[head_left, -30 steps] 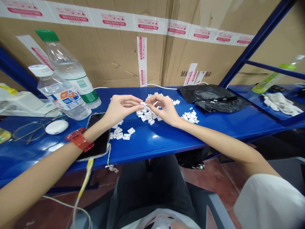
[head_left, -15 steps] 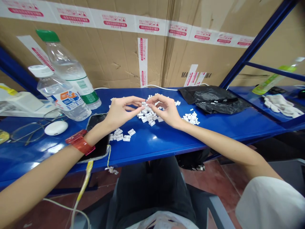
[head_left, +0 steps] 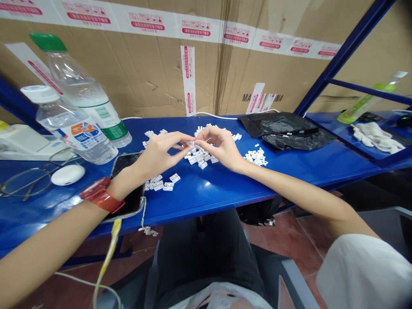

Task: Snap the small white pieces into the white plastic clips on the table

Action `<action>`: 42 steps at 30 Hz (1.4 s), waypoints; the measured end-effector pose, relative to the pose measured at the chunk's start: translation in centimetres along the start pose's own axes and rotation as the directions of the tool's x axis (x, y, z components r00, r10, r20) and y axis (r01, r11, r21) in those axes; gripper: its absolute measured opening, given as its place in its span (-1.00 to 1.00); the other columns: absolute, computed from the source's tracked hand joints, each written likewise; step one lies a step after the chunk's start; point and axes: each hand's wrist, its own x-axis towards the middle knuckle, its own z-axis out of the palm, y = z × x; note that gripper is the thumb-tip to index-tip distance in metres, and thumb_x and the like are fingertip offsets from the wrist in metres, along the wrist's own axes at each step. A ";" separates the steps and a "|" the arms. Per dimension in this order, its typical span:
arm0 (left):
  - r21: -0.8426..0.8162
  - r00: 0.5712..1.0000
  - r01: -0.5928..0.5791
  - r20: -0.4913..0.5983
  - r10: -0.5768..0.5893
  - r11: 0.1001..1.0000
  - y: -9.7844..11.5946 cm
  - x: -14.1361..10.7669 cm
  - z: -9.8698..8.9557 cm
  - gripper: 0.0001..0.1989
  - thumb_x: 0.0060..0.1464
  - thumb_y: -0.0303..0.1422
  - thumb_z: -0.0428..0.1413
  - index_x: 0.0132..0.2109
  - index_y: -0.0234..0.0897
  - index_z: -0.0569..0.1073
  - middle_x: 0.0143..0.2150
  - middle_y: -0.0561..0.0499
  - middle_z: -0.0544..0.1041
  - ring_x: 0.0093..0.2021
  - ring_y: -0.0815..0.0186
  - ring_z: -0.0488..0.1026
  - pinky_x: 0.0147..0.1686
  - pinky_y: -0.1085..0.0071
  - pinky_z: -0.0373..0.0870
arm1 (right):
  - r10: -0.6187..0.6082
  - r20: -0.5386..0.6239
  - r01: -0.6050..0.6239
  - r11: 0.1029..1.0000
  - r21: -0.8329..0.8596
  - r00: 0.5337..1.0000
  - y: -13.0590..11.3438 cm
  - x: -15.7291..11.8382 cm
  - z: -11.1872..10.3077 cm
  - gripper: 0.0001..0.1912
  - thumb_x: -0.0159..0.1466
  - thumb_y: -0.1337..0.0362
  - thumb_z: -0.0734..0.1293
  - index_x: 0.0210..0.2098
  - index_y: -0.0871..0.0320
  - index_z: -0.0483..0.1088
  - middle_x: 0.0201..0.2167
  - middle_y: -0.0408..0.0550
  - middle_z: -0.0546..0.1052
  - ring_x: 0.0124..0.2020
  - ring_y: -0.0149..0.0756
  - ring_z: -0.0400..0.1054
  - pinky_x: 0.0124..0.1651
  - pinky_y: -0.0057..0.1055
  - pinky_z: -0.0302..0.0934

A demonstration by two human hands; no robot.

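My left hand (head_left: pixel 157 154) and my right hand (head_left: pixel 219 148) meet above the blue table, fingertips together on a small white plastic piece (head_left: pixel 192 143). Directly beneath them lies a loose heap of similar white pieces (head_left: pixel 199 155). A smaller cluster (head_left: pixel 256 158) sits beyond my right hand, and a row of flat white pieces (head_left: pixel 159 183) lies nearer me, below my left hand. A red wristband (head_left: pixel 101 195) circles my left wrist. That wrist passes over a black phone (head_left: pixel 131 202).
Two water bottles (head_left: pixel 75 124) stand at the left, near glasses (head_left: pixel 25 182) and a white oval case (head_left: pixel 67 174). A black plastic bag (head_left: pixel 286 133) lies at the right. White gloves (head_left: pixel 376 138) rest on a farther blue shelf. Cardboard boxes (head_left: pixel 144 77) rise behind the blue table (head_left: pixel 206 201).
The whole view has swung slightly, shifting the table items left. My left hand has tilted, its wrist lower and its fingers drawn closer around the white piece.
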 end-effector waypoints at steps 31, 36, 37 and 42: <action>-0.046 0.989 0.025 0.146 -0.018 0.999 0.4 0.1 -0.2 -0.80 0.34 -0.27 0.19 0.00 -0.25 0.61 -0.15 -0.03 0.74 -0.34 0.31 0.65 -0.29 0.42 0.68 | 0.820 -0.129 -0.434 0.156 -0.887 0.558 -3.1 2.4 -17.5 -0.82 0.23 0.25 0.54 -0.43 0.17 0.55 -0.46 -0.03 0.64 -0.45 -0.27 0.49 -0.39 -0.32 0.27; -0.045 0.986 0.012 0.167 -0.005 0.999 0.4 0.1 -0.3 -0.79 0.34 -0.25 0.18 0.01 -0.23 0.62 -0.16 -0.03 0.74 -0.36 0.30 0.65 -0.29 0.41 0.68 | 0.820 -0.036 -0.426 0.259 -0.867 0.572 -2.1 2.5 -16.3 -0.85 0.24 0.27 0.54 -0.38 0.24 0.62 -0.51 -0.08 0.62 -0.50 -0.41 0.48 -0.38 -0.37 0.22; -0.041 0.986 0.010 0.169 -0.003 0.999 0.4 0.1 -0.3 -0.78 0.34 -0.25 0.18 0.01 -0.22 0.62 -0.17 -0.03 0.74 -0.36 0.30 0.65 -0.29 0.41 0.68 | 0.798 0.008 -0.413 0.320 -0.853 0.602 -2.0 2.5 -16.0 -0.86 0.26 0.27 0.52 -0.30 0.24 0.64 -0.50 -0.10 0.63 -0.48 -0.43 0.49 -0.36 -0.38 0.23; -0.004 0.987 0.001 0.162 0.000 1.000 0.4 0.1 -0.1 -0.78 0.34 -0.23 0.17 0.01 -0.21 0.61 -0.18 -0.02 0.73 -0.35 0.31 0.65 -0.27 0.41 0.67 | 0.705 0.086 -0.399 0.493 -0.773 0.704 -2.3 2.8 -15.7 -0.86 0.29 0.24 0.52 -0.23 0.18 0.63 -0.41 -0.09 0.67 -0.44 -0.38 0.49 -0.34 -0.36 0.27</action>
